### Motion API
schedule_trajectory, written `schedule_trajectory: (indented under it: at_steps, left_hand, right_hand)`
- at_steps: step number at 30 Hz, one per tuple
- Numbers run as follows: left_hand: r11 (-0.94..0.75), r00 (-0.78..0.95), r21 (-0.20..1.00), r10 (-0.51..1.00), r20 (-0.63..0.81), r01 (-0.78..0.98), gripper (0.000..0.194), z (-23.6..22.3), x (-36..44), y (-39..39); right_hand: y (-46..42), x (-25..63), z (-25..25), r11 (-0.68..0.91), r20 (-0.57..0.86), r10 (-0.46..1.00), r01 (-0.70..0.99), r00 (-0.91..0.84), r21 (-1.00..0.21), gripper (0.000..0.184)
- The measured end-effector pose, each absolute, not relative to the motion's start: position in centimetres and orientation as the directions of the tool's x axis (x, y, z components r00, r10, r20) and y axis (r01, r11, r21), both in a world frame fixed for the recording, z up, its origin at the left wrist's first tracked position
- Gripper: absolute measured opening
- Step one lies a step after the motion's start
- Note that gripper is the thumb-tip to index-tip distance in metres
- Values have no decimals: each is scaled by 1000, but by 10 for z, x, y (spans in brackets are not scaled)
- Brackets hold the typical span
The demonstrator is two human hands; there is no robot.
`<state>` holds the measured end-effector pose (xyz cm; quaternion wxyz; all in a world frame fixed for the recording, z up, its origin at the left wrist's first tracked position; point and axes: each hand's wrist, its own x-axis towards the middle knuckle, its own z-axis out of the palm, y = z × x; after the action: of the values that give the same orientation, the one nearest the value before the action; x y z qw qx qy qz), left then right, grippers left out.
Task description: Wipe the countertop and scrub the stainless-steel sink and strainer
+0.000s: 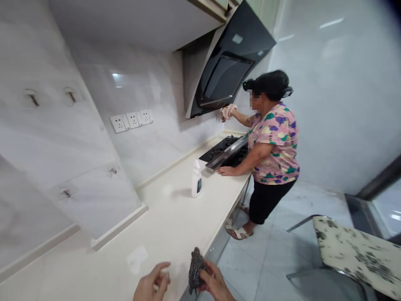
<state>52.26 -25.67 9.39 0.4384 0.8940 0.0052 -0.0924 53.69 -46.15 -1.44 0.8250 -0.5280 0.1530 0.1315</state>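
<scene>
1. One long counter (169,225), one range hood (228,69), one person (274,142).
2. One gas stove (209,155); one white bottle (196,180) standing this side.
3. Right hand (216,281) gripping one dark, rough object (196,269) by the counter's edge; left hand (153,283) empty, loosely curled.

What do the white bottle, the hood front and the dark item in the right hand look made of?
White bottle: probably plastic, smooth and opaque. Hood front: dark, glossy, reflective; glass or lacquered metal. Dark item: rough, mottled, slightly glinting; perhaps metal mesh, partly covered by the right hand.
</scene>
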Motion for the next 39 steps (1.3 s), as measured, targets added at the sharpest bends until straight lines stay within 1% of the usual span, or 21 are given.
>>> schedule_trajectory:
  at_steps: [2,4,7,11,14,17,19,21,24,26,29,32,35,37,39]
  left_hand:
    - [-523,951,846,-197,-239,104,51,92,569,-263]
    - [-438,942,892,-236,-238,115,61,88,615,-274]
    - [-366,959,924,-205,-196,110,66,81,683,-300]
    - [-368,983,929,-148,-113,52,68,76,770,-345]
    - [-385,993,923,-113,-40,-6,82,77,830,-379]
    - [-401,995,913,-93,38,-72,95,78,883,-407]
    - [-404,991,907,-101,84,-118,94,78,910,-421]
    - [-406,986,901,-130,107,-152,81,77,930,-433]
    - [-429,977,884,-180,118,-185,55,75,944,-445]
    - [-465,975,862,-181,132,-203,47,73,942,-447]
    - [-571,984,801,-120,133,-178,48,72,928,-439]
    - [-717,992,693,19,126,-74,50,78,903,-422]
    - [-811,981,586,123,151,12,45,87,872,-402]
    - [-868,974,496,133,185,25,42,91,853,-388]
    - [-916,964,401,117,239,11,40,90,835,-375]
  right_hand:
    - [-476,545,-8,454,-410,-22,-356,912,-817,47]
    - [-489,559,0,487,-402,-79,-316,912,-814,49]
    - [-509,591,16,516,-351,-152,-229,924,-826,50]
    - [-540,647,41,536,-288,-235,-124,928,-835,55]
    - [-560,691,56,556,-247,-279,-54,928,-830,53]
    - [-574,730,66,566,-208,-285,-11,936,-825,50]
    - [-578,751,71,581,-199,-267,-7,943,-814,49]
    - [-580,767,75,601,-211,-246,-22,946,-799,49]
    - [-579,785,78,626,-238,-232,-42,943,-778,49]
    - [-577,792,78,639,-244,-223,-47,944,-768,49]
    - [-569,799,79,649,-258,-188,-77,948,-757,49]
    - [-552,801,80,653,-260,-138,-110,956,-750,48]
    - [-529,799,85,646,-215,-96,-103,972,-756,44]
    - [-514,796,88,630,-199,-92,-98,976,-770,43]
    - [-500,791,90,612,-214,-99,-110,972,-783,43]
